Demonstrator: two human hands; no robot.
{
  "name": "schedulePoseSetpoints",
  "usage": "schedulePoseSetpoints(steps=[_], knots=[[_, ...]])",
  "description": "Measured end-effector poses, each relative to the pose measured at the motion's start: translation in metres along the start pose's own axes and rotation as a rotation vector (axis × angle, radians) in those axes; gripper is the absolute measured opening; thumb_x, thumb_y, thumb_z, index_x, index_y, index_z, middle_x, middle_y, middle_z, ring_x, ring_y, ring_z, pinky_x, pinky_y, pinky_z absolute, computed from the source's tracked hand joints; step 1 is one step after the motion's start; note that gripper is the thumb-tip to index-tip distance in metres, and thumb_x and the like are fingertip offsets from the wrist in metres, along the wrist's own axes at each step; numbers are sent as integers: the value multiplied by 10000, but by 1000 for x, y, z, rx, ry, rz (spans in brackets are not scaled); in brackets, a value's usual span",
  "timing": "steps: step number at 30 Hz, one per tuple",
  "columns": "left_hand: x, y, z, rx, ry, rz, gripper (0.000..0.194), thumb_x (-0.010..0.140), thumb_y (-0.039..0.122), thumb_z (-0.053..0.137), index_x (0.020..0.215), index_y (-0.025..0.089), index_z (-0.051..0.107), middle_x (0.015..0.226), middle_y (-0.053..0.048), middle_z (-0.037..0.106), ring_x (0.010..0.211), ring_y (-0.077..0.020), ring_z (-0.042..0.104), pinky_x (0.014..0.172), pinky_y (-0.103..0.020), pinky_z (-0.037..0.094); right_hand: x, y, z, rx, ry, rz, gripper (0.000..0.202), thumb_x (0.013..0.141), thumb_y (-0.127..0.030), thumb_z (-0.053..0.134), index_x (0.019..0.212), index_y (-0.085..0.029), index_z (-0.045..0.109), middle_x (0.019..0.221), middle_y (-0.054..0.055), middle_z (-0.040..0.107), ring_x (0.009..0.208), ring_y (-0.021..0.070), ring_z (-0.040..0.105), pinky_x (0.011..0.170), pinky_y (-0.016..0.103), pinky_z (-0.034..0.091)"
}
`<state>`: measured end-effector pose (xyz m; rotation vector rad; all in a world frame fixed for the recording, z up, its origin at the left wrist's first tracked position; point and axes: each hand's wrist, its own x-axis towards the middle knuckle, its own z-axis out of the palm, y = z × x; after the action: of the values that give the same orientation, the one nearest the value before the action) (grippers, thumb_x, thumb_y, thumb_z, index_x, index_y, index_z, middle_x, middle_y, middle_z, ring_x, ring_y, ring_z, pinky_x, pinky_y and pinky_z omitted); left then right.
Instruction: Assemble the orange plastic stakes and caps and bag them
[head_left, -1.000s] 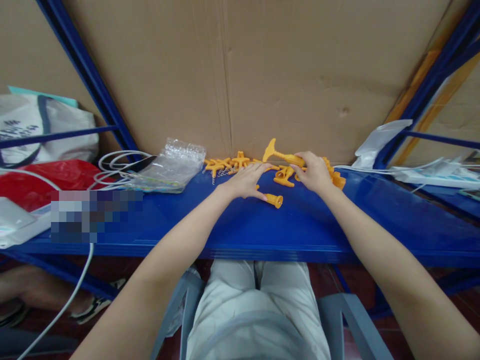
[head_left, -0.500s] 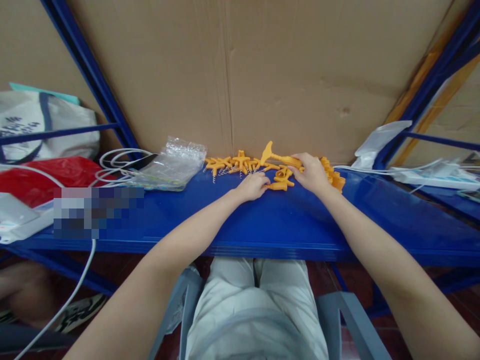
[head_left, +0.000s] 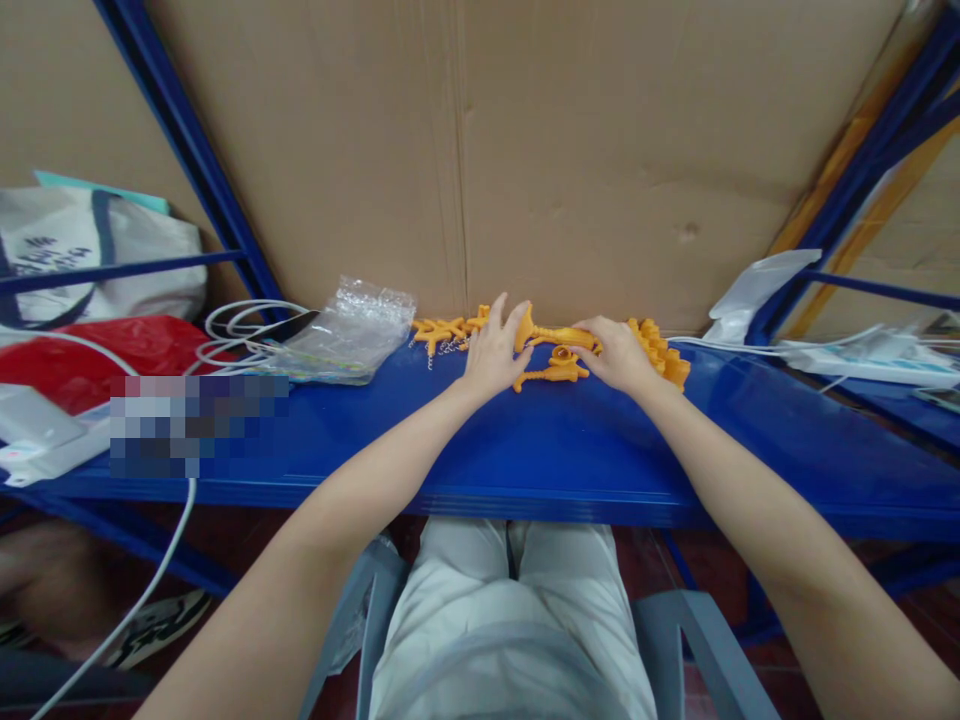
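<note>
My right hand (head_left: 616, 355) is closed on one end of a long orange plastic piece (head_left: 559, 335) with a flared, fan-shaped tip. Beside that tip is my left hand (head_left: 495, 352), fingers spread; whether it touches the piece I cannot tell. Below and between the hands, a smaller orange plastic part (head_left: 555, 374) lies on the blue table, with a ring-shaped orange part (head_left: 561, 354) just behind it. Left of my left hand are several orange corkscrews (head_left: 436, 333) with bare metal spirals, partly hidden by the hand. A stack of orange ridged parts (head_left: 664, 355) sits right of my right hand.
A clear plastic bag (head_left: 352, 330) and white cables (head_left: 240, 330) lie left on the blue table (head_left: 555, 450). A cardboard panel (head_left: 570, 180) stands behind. Farther right are a white power strip (head_left: 870, 360) and blue rack post (head_left: 832, 190). Another person's leg shows lower left.
My left hand has let go of the small orange part, risen and spread its fingers by the long piece. The long piece in my right hand has tipped lower and flatter.
</note>
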<state>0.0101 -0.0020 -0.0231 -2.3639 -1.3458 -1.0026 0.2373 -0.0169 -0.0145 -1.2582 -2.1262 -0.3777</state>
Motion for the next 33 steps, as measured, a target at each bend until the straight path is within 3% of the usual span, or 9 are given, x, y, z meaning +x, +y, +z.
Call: schedulePoseSetpoints(steps=[2,4,8,13,19,27,33], knots=[[-1,0,3,-4,-72,-55,643,952,310,483,1541,209,244,1586,-193,328,1311,-331,523,1011,-437,488,0,-3,4,40,-21,-77,352,920,-344,538,1174,-130,652,1139,177,702,1089,305,641,940,422,468],[-1,0,3,-5,-153,-113,659,946,246,465,1549,176,210,1472,-206,485,1247,-307,584,984,-419,506,1,-5,9,65,-24,-124,351,916,-349,556,1163,-122,661,1127,176,711,1075,303,652,935,427,484],[1,2,-3,11,-245,-189,618,925,186,466,1513,161,275,1182,-151,687,1103,-279,673,947,-408,524,-1,-6,21,91,-19,-133,360,910,-387,581,1163,-150,678,1136,159,724,1059,304,670,924,453,506],[0,5,-6,12,-233,-183,560,921,205,487,1461,173,340,1104,-131,714,1083,-288,679,935,-409,527,-2,-4,25,109,-86,-124,432,952,-463,506,1208,-163,681,1174,149,723,1090,304,663,943,461,501],[-1,6,-5,-19,-226,-174,531,917,201,488,1431,167,355,1106,-136,709,1083,-304,676,935,-430,521,2,-9,23,20,-152,-113,416,983,-392,462,1223,-120,666,1156,178,717,1056,293,646,886,405,469],[5,0,-3,-188,-262,-215,466,874,190,564,1320,159,434,1120,-133,693,1060,-281,677,914,-413,523,1,-24,12,-237,-109,-212,407,1020,-369,398,1150,-91,665,1026,183,713,959,285,590,826,366,347],[9,-8,0,-303,-306,-229,387,835,199,612,1206,152,511,1076,-96,693,998,-234,681,898,-369,528,1,-29,10,-346,-102,-291,334,1011,-330,443,1119,-96,656,1011,182,714,959,281,591,832,365,328]])
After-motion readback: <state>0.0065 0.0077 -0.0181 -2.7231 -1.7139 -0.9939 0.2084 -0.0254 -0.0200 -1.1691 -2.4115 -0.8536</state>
